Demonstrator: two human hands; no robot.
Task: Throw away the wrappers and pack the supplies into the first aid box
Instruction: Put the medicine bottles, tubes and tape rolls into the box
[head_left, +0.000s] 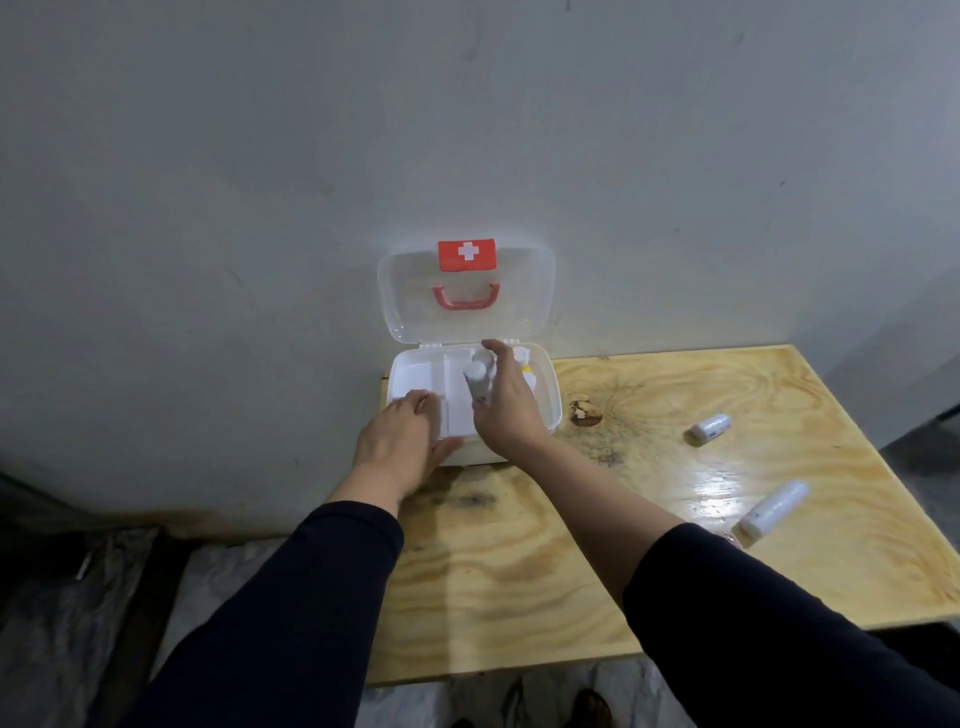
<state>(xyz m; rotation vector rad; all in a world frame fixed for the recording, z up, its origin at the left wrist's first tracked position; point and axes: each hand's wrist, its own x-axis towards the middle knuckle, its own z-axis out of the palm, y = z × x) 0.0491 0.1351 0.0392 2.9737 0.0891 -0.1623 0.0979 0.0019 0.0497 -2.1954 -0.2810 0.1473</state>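
The first aid box (548, 402) stands open at the table's far left corner, its clear lid (405, 291) with red cross label and red handle leaning back against the wall. My right hand (506, 410) hovers over the box's white tray, shut on two white rolls (477, 382) held upright. My left hand (402, 439) rests on the box's front left corner, fingers spread on the tray rim. Two more white wrapped rolls lie on the table: a small roll (710, 428) to the right and a longer roll (774, 514) nearer the right edge.
The plywood table (571, 561) is pushed against a grey wall. A dark knot stain (586, 413) marks the wood beside the box. Left of the table the floor is covered with plastic sheeting (67, 597). My feet show below the front edge.
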